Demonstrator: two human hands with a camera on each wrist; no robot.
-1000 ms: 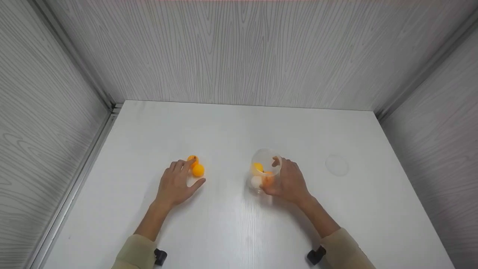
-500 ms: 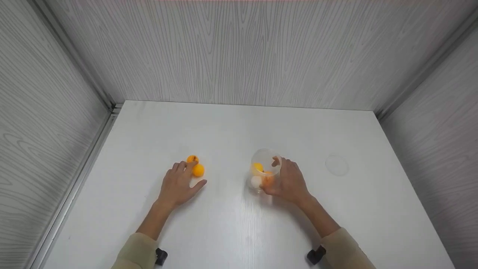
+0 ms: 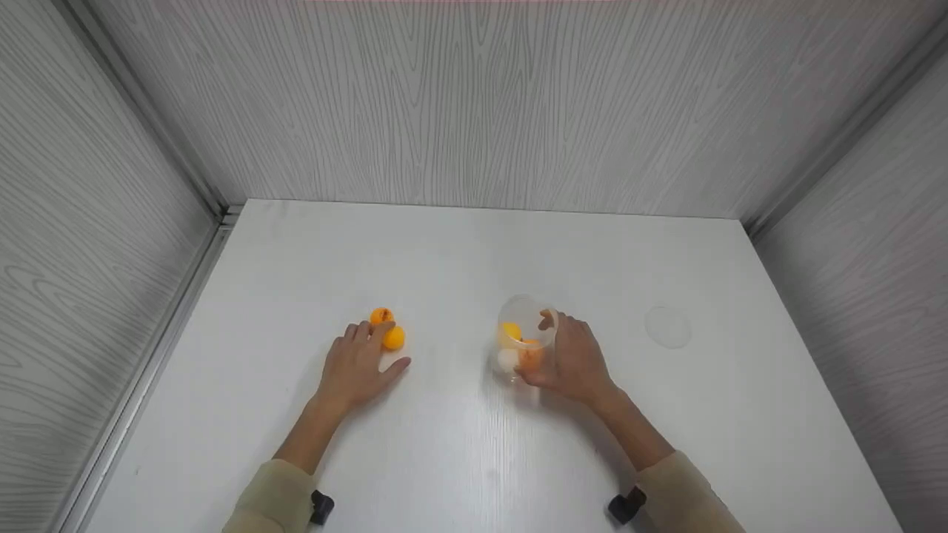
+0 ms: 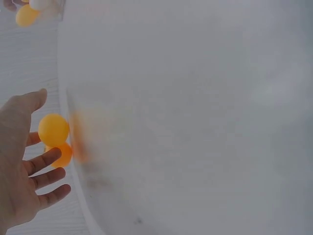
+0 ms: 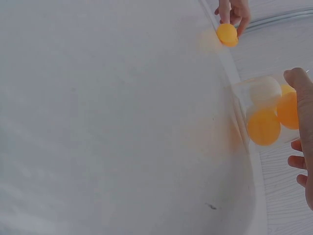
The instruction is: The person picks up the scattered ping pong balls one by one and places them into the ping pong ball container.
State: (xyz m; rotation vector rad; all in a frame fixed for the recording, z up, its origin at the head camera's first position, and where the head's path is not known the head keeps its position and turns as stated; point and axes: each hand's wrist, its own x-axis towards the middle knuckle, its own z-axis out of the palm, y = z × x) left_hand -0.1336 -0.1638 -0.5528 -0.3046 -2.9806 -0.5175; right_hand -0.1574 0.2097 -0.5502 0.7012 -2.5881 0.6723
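Observation:
Two orange ping-pong balls (image 3: 395, 339) lie side by side on the table, left of the middle. My left hand (image 3: 353, 372) reaches over them from the near side, index fingertip at the nearer ball and thumb held apart. In the left wrist view its fingers are loosely extended behind the balls (image 4: 53, 130). My right hand (image 3: 574, 361) grips a clear plastic jar (image 3: 522, 308) from its right side, thumb in front and fingers behind. The jar stands upright with its mouth uncovered. Inside are a white ball (image 5: 265, 91) and several orange balls (image 5: 264, 127).
A thin clear round disc, like a lid (image 3: 668, 328), lies flat on the white table (image 3: 459, 459) to the right of the jar. Grey wood-grain panels (image 3: 474, 104) rise behind the table and along both sides.
My left hand has shifted slightly right and nearer, its index finger moving from the farther ball to the nearer one. The right hand and jar have stayed still.

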